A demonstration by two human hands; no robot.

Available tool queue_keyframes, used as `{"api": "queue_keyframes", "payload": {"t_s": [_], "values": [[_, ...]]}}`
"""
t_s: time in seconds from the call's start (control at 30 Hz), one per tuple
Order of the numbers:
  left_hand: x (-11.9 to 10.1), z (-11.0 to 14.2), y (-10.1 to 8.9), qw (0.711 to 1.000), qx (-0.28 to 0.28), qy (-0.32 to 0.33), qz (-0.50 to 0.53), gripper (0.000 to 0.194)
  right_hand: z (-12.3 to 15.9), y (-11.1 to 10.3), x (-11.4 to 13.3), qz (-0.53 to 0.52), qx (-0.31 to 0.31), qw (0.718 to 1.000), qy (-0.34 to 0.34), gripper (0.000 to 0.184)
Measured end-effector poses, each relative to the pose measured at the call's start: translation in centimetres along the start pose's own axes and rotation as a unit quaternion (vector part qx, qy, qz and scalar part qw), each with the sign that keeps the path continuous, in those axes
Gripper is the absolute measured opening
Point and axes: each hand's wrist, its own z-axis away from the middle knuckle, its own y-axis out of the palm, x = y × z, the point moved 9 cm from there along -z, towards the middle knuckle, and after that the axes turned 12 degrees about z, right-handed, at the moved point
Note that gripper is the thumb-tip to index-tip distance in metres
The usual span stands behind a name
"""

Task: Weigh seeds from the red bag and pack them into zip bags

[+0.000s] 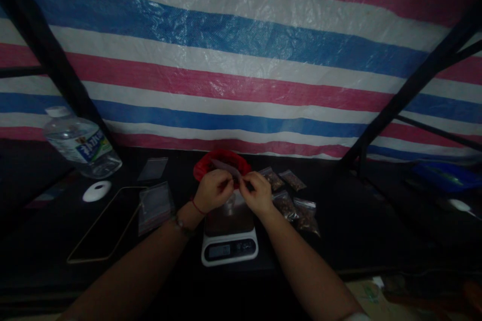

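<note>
My left hand (214, 189) and my right hand (258, 192) are close together above a white kitchen scale (230, 257). Pinched between the fingertips of both is a small clear plastic bag (226, 166), its upper part sticking up beyond my left fingers. On the scale's dark plate, partly behind the hands, stands a small clear object (230, 205), too dim to name. Just beyond the hands is a red plastic bag (202, 166); its contents are hidden. Several small filled zip bags (307, 218) with brownish bits inside lie right of my right hand.
Left of the scale lie a stack of flat zip bags (155, 205), another flat bag (152, 168), a phone (107, 225) and a white mouse-like object (97, 191). A large clear bottle (83, 143) stands behind them. Dark frame posts (399, 95) and a striped tarp (241, 55) bound the back.
</note>
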Motion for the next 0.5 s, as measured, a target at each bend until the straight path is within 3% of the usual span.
{"api": "queue_keyframes", "payload": {"t_s": [0.1, 0.27, 0.5], "values": [[-0.2, 0.0, 0.0, 1.000, 0.007, 0.006, -0.004, 0.013, 0.0, 0.4, 0.9, -0.013, 0.018, 0.999, -0.037, 0.012], [-1.0, -0.1, 0.4, 0.997, 0.019, 0.040, -0.055, 0.017, -0.1, 0.3, 1.4, -0.013, 0.025, 0.999, -0.035, 0.013], [-1.6, 0.0, -0.4, 0.995, -0.022, 0.036, -0.094, 0.017, -0.2, -1.1, 0.4, 0.027, -0.039, 0.998, 0.030, 0.014]]}}
